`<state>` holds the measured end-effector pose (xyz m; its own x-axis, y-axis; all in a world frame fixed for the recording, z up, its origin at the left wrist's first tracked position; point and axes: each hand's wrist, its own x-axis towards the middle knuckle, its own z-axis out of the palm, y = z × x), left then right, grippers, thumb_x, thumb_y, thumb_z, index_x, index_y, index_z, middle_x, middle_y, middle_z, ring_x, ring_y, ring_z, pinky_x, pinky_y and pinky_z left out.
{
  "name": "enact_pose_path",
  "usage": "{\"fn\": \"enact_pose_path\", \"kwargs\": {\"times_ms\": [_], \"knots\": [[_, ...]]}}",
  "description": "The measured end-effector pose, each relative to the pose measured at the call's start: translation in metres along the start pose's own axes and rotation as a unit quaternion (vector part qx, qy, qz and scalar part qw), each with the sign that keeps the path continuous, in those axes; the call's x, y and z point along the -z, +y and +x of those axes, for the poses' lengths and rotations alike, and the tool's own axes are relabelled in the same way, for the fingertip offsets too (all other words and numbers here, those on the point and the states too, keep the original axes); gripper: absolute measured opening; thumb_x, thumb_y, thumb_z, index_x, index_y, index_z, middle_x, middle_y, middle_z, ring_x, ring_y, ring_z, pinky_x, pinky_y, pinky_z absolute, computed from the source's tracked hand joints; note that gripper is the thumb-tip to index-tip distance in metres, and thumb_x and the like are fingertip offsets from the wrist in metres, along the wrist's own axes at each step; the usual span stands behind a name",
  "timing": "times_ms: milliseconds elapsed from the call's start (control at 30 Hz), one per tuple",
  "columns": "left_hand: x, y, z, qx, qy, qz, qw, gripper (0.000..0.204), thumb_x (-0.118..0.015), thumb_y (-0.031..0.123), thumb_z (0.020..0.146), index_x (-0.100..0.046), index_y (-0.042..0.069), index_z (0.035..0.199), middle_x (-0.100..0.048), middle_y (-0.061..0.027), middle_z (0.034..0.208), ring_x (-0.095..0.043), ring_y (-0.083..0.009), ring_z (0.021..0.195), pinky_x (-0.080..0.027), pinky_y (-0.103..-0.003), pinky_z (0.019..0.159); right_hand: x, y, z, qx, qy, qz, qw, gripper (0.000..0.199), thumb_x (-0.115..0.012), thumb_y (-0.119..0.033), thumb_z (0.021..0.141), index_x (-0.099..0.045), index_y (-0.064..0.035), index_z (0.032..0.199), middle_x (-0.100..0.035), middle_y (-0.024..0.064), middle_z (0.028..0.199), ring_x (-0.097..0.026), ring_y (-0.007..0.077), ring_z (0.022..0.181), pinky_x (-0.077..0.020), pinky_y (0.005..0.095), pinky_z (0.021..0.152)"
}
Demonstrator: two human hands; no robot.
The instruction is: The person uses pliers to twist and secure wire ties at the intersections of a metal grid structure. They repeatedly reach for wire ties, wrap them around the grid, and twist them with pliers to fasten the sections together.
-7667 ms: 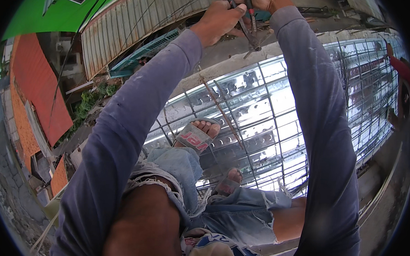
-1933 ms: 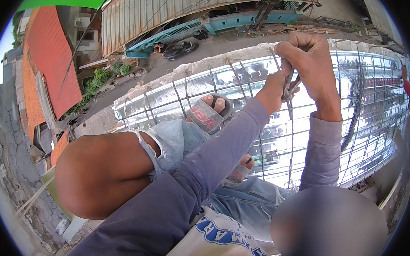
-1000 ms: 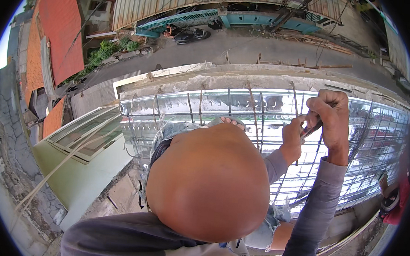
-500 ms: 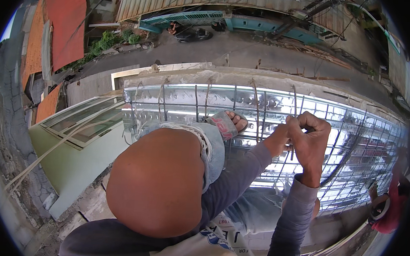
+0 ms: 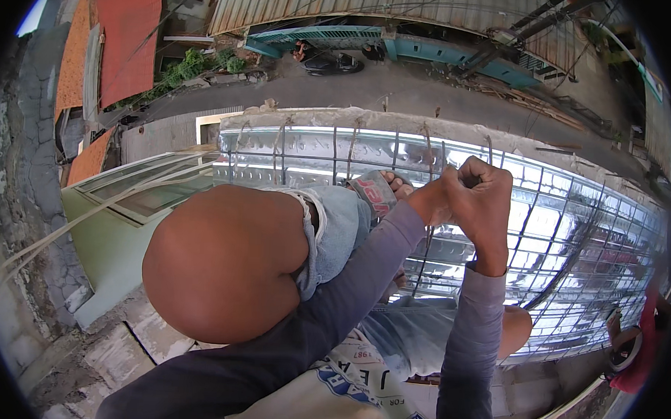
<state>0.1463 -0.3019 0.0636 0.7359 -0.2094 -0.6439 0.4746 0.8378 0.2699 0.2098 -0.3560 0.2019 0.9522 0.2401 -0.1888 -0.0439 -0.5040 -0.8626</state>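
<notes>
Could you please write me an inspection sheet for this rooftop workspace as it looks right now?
Surface: shiny corrugated metal decking under a grid of steel bars.
Job's things: rebar mesh; any tool in the fists is hidden.
Clutter: nothing seen on the decking.
Grippers: left hand and right hand, both closed, pressed together at a bar.
Cables: thin lines running across at left.
Surroundings: street below, red roofs, parked motorbike.

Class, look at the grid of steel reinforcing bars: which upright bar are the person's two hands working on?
The dark steel bar running straight down beneath the closed right hand and the left hand beside it; the other bars stand untouched.
</notes>
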Motion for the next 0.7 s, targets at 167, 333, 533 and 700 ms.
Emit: {"fn": "enact_pose_path", "kwargs": {"times_ms": [167, 333, 533, 700], "knots": [[-0.007, 0.054, -0.022, 0.062, -0.003, 0.086, 0.994, 0.059, -0.061, 0.060, 0.102, -0.070, 0.004, 0.119, -0.074, -0.0078, 0.100, -0.073, -0.0162, 0.088, -0.057, -0.031, 0.072, -0.020, 0.000, -0.005, 0.036, 0.105, -0.079, 0.991, 0.019, -0.075, -0.020, 0.076, -0.065, -0.0043, 0.070, -0.066, 0.0150, 0.061, -0.065, 0.0332, 0.055, -0.0480, 0.0437, 0.053], [-0.051, 0.098, -0.042, 0.143, -0.012, 0.185, 0.972, 0.059, -0.062, 0.059, 0.102, -0.070, 0.003, 0.120, -0.074, -0.0088, 0.100, -0.073, -0.0163, 0.088, -0.058, -0.030, 0.072, -0.060, 0.009, -0.032, 0.100, 0.137, -0.044, 0.985, 0.017, -0.076, -0.019, 0.081, -0.070, -0.0038, 0.076, -0.068, 0.0146, 0.067, -0.069, 0.0341, 0.066, -0.0513, 0.0473, 0.065], [-0.085, 0.111, -0.030, 0.257, -0.029, 0.342, 0.903, 0.060, -0.064, 0.057, 0.102, -0.071, 0.001, 0.121, -0.075, -0.0099, 0.101, -0.074, -0.0166, 0.088, -0.059, -0.030, 0.073, -0.039, 0.020, -0.057, 0.119, 0.200, 0.005, 0.973, 0.022, -0.077, -0.021, 0.087, -0.075, -0.0010, 0.097, -0.073, 0.0192, 0.098, -0.071, 0.0370, 0.097, -0.0543, 0.0490, 0.088], [-0.091, 0.138, -0.005, 0.335, -0.103, 0.578, 0.737, 0.058, -0.067, 0.053, 0.102, -0.074, -0.002, 0.117, -0.077, -0.0129, 0.104, -0.075, -0.0172, 0.087, -0.061, -0.030, 0.072, -0.038, 0.014, -0.101, 0.090, 0.373, 0.050, 0.922, 0.033, -0.076, -0.014, 0.088, -0.073, 0.0039, 0.116, -0.070, 0.0214, 0.118, -0.066, 0.0393, 0.114, -0.0524, 0.0499, 0.100]]}}
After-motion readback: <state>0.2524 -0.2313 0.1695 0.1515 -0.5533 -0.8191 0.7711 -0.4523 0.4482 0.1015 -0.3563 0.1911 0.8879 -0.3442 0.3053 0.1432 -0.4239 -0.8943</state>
